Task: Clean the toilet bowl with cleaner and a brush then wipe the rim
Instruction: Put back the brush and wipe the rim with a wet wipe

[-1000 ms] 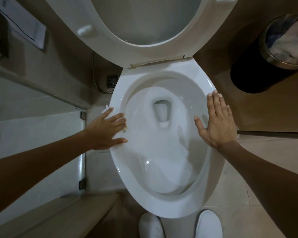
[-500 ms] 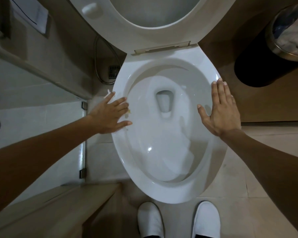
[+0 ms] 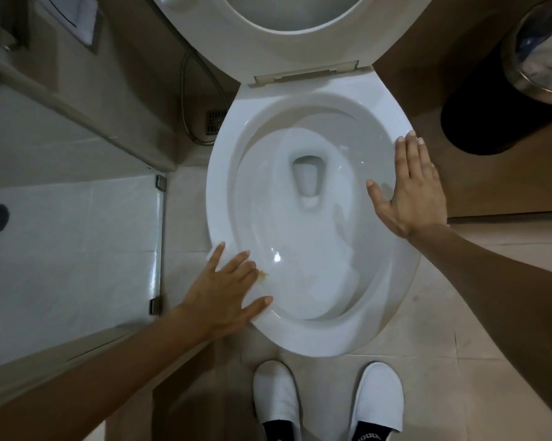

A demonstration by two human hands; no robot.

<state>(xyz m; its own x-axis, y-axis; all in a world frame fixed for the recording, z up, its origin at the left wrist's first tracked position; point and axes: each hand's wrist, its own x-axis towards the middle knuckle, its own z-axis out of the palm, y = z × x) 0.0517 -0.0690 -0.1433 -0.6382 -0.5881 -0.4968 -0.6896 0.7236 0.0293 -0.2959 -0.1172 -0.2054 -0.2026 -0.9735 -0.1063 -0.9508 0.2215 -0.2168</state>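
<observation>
Pressing a thin white wipe (image 3: 211,253) flat under straight fingers, the left hand (image 3: 225,289) works the slick, hard rim (image 3: 219,198) (likely slippery when wet), while the right hand (image 3: 410,192) rests open opposite.

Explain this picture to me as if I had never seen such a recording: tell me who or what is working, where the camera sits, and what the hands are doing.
No machine is at work here: a person cleans with two bare hands. The one camera is worn on the person's head and looks down, so you see both forearms and, at the bottom, two white shoes.

In the middle is the toilet bowl, with its seat raised. The left hand lies flat with spread fingers on the near left part of the rim. A bit of white tissue shows under it, with a small yellowish spot beside the fingertips, so it seems to be wiping. The right hand rests flat on the right side of the rim and holds nothing.

At the upper right stands a bin. No brush or cleaner bottle is in view.
</observation>
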